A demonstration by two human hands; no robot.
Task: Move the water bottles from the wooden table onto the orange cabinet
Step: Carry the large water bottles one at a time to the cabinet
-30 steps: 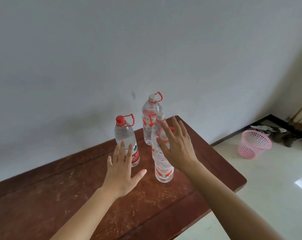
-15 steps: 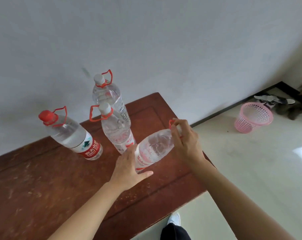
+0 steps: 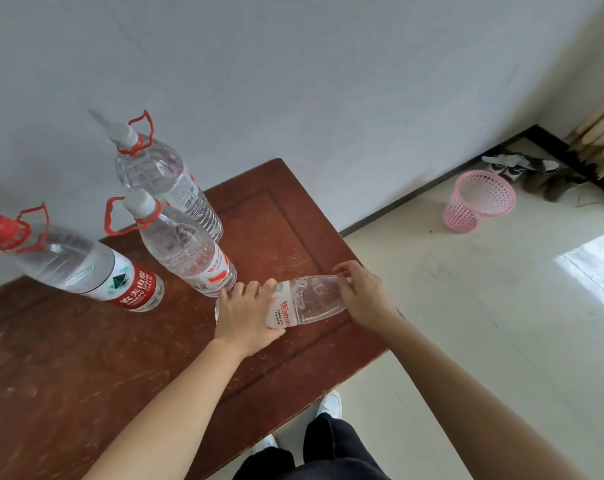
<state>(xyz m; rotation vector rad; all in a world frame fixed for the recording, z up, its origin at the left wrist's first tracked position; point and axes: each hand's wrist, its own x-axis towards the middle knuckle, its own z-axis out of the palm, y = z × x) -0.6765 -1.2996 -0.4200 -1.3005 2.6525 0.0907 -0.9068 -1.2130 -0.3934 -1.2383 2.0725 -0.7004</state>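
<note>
Currently the held water bottle (image 3: 305,301) lies nearly horizontal above the wooden table (image 3: 68,358) near its right edge, long axis running left to right, with the left hand (image 3: 246,311) closed around its base end and the right hand (image 3: 364,296) closed over its neck end. Three other bottles stand just left of it: the nearest bottle (image 3: 186,251), the rear bottle (image 3: 162,178) and the red-label bottle (image 3: 86,268). Open floor (image 3: 466,323) lies to the right, so a rightward carry looks clearest; the orange cabinet is not in view.
</note>
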